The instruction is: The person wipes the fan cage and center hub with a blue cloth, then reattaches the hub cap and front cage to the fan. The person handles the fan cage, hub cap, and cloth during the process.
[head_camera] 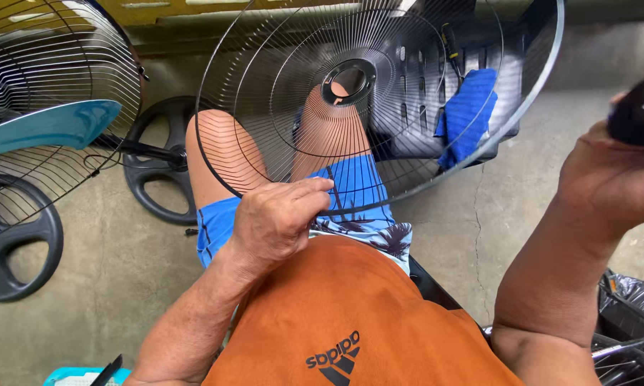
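Left hand (275,221): fingers (315,187) pinched on the near rim of the wire fan guard (379,93), steadying it above the lap.
Fan guard: round grille of thin black wire with a central hub ring (349,80), tilted up over the person's knees, middle of the view, its far edge reaching the top.
Right hand (608,182): raised at the right edge, clenched around a dark object (640,111) that is cut off by the frame; what it is cannot be told.
Step in hand: by the look of it, the guard is being held ready while the right hand brings a part or tool to it.
Next move calls for: likely keeping the rim steady and lining the dark object up with the hub ring.
Around: blue cloth (472,114) on a dark plastic crate (436,107) far right; another fan with a teal blade (47,129) at left; round black fan bases (15,239) on the concrete floor (107,271).
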